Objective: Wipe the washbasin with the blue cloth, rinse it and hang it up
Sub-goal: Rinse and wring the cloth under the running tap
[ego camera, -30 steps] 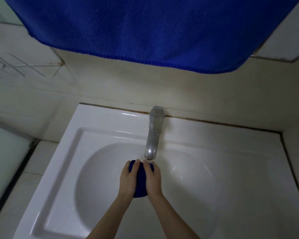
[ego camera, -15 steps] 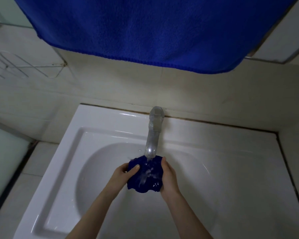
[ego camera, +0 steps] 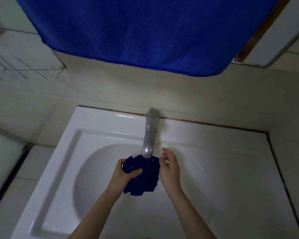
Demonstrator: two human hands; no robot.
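A small dark blue cloth [ego camera: 141,178], wet and crumpled, hangs over the bowl of the white washbasin [ego camera: 62,163] just under the spout of the metal tap [ego camera: 149,135]. My left hand [ego camera: 126,173] grips the cloth's upper left part, thumb across the front. My right hand [ego camera: 169,168] is beside the cloth on its right, fingers spread and blurred; its thumb side lies at the cloth's edge, and I cannot tell if it touches.
A large blue towel [ego camera: 145,31] hangs overhead across the top of the view. A white wire rack [ego camera: 24,68] is fixed to the tiled wall at the left. Tiled ledges flank the basin on both sides.
My right hand has let go of the cloth and opened beside it. The cloth has unfolded and now hangs lower from my left hand. The view has shifted slightly.
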